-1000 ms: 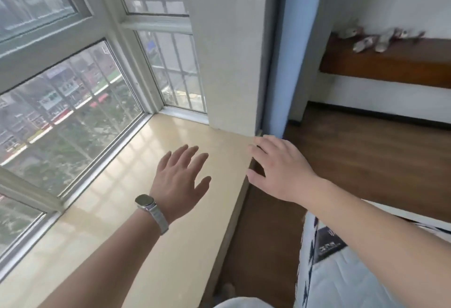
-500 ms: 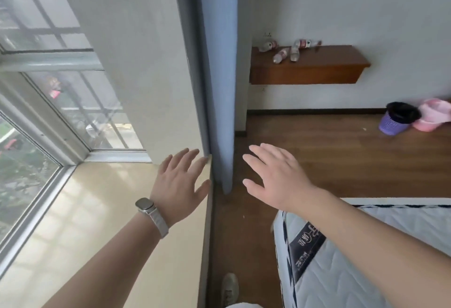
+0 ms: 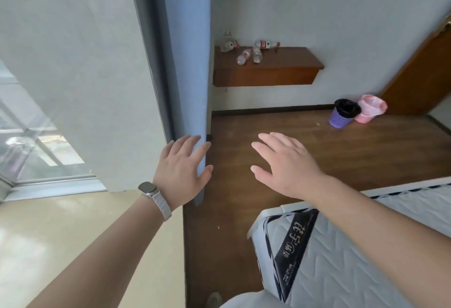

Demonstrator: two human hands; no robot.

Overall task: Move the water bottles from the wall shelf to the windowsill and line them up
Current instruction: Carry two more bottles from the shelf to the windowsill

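Observation:
Several clear water bottles with red labels lie on their sides on the brown wall shelf [image 3: 288, 68] across the room: one at the back left [image 3: 229, 45], one at the back [image 3: 264, 44], two nearer the front [image 3: 244, 56] [image 3: 257, 55]. The cream windowsill [image 3: 61, 239] fills the lower left, with no bottles on the part I see. My left hand [image 3: 181, 173], with a watch on the wrist, hovers open beside the blue curtain. My right hand [image 3: 286, 163] is open above the floor. Both hands hold nothing and are far from the shelf.
A blue curtain [image 3: 188, 63] and a white wall pillar [image 3: 85, 63] stand between sill and shelf. A white mattress [image 3: 341, 246] lies at the lower right. A purple bin [image 3: 343, 113] and a pink bin [image 3: 371, 109] stand by a wooden door [image 3: 419, 76]. Wood floor [image 3: 268, 124] runs to the shelf.
My view has swung right from the window toward the room, bringing the shelf and bottles closer to centre. Both hands stay open and spread in front of me.

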